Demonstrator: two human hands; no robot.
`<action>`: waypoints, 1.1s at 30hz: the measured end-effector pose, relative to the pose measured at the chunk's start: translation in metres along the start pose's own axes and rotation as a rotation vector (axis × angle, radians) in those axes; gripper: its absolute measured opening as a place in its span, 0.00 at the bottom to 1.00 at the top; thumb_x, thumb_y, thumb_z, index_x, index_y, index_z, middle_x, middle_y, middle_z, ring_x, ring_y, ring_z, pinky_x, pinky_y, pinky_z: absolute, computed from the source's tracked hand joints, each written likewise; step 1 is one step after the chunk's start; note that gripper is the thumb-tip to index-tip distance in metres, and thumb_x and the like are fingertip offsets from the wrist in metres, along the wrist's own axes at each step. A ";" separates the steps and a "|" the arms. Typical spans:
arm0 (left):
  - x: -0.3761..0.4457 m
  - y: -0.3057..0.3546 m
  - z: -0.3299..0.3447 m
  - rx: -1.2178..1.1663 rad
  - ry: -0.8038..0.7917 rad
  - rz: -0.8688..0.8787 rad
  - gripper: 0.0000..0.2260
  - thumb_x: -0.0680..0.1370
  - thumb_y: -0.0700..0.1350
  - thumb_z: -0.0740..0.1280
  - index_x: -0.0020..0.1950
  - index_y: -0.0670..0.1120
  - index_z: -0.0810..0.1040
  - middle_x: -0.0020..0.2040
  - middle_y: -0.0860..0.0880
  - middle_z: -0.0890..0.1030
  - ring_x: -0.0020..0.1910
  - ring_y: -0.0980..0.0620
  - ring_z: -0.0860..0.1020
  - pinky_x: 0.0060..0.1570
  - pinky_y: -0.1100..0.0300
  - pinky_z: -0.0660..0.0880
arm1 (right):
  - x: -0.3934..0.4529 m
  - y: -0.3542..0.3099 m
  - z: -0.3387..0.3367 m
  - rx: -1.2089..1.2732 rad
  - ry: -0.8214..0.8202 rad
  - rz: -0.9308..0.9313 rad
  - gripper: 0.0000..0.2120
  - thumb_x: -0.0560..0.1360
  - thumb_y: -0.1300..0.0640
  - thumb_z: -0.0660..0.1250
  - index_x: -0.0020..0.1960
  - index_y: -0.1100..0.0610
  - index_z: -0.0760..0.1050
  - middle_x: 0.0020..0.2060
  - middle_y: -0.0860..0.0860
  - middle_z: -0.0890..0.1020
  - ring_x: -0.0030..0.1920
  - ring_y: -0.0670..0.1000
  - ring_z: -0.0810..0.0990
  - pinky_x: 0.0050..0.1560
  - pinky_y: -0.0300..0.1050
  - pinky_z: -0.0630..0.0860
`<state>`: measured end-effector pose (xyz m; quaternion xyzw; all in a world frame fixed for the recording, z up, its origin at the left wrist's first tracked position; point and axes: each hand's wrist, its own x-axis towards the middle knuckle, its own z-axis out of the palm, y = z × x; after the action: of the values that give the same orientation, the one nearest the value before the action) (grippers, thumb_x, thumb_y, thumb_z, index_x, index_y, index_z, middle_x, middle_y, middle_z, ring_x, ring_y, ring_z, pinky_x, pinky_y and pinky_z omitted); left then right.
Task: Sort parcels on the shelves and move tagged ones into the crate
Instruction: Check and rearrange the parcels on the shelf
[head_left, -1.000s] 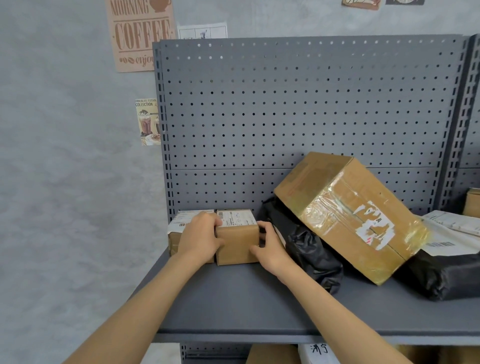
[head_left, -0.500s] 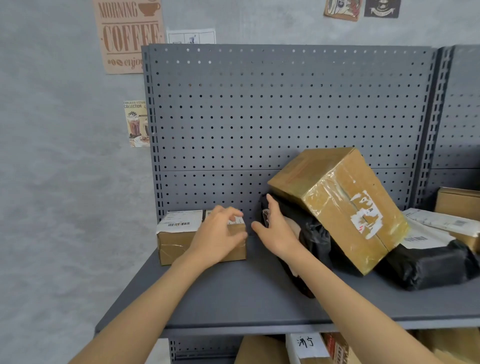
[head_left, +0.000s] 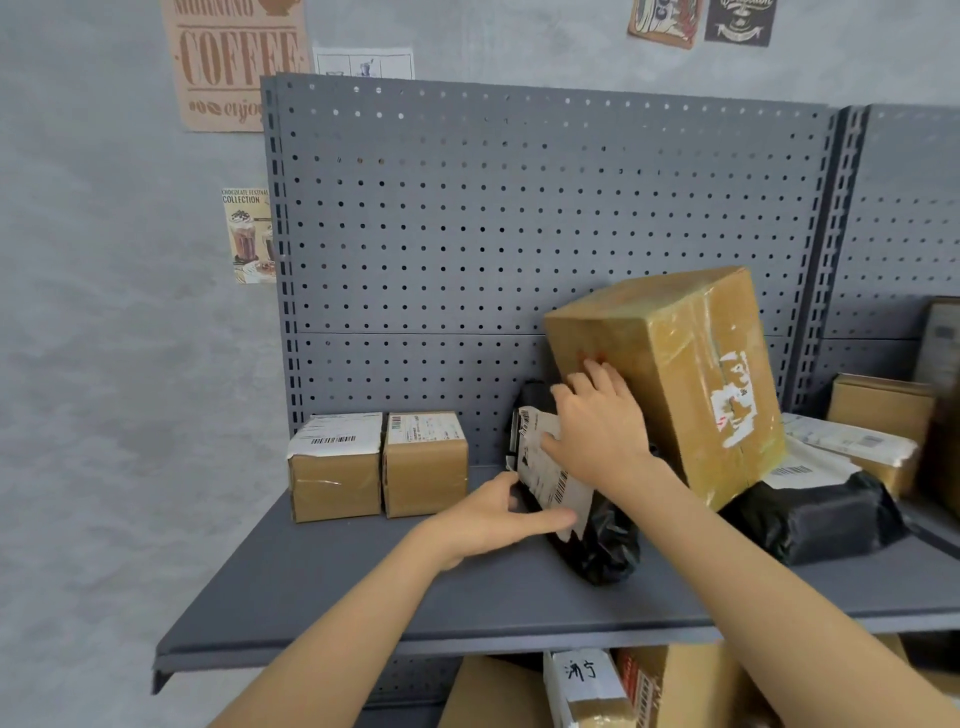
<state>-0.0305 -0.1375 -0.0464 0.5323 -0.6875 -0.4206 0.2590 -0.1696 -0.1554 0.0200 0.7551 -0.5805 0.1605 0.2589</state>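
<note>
A black plastic-wrapped parcel (head_left: 597, 540) with a white barcode label stands on edge in the middle of the grey shelf (head_left: 363, 587). My left hand (head_left: 493, 514) grips its lower front edge. My right hand (head_left: 597, 431) lies flat on the label side, fingers reaching up against a large taped cardboard box (head_left: 691, 374) that leans tilted over the parcel. Two small labelled cardboard boxes (head_left: 335, 467) (head_left: 425, 464) stand side by side at the shelf's left, apart from both hands.
Right of the big box lies another black parcel (head_left: 815, 514) with a label, then more cardboard parcels (head_left: 878, 410). A pegboard back panel (head_left: 519, 218) closes the shelf behind. More boxes (head_left: 587, 686) sit on the shelf below. No crate is in view.
Both hands have left the small box at the left and moved right onto the black parcel. The view has shifted to the right.
</note>
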 end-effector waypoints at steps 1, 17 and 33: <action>0.002 0.000 0.001 -0.025 0.000 0.005 0.51 0.62 0.67 0.71 0.77 0.51 0.50 0.74 0.47 0.63 0.68 0.50 0.69 0.69 0.52 0.65 | -0.001 0.004 0.001 -0.053 -0.035 0.006 0.25 0.76 0.44 0.59 0.67 0.58 0.69 0.68 0.57 0.71 0.74 0.58 0.57 0.75 0.56 0.42; 0.044 0.012 0.023 -0.564 0.021 0.073 0.21 0.67 0.44 0.77 0.56 0.52 0.74 0.52 0.50 0.82 0.51 0.53 0.82 0.45 0.61 0.79 | 0.001 0.039 0.015 -0.160 -0.021 0.107 0.22 0.76 0.43 0.54 0.61 0.55 0.75 0.58 0.57 0.80 0.77 0.56 0.48 0.70 0.62 0.30; 0.048 0.017 0.005 -0.709 0.124 0.049 0.26 0.65 0.36 0.76 0.61 0.43 0.75 0.50 0.48 0.85 0.48 0.48 0.83 0.44 0.51 0.80 | 0.003 0.058 0.045 0.082 0.091 0.189 0.22 0.70 0.39 0.59 0.58 0.48 0.77 0.51 0.52 0.84 0.74 0.54 0.61 0.63 0.53 0.18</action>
<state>-0.0576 -0.1797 -0.0386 0.4173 -0.4945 -0.5934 0.4787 -0.2266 -0.1951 -0.0036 0.6990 -0.6297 0.2418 0.2375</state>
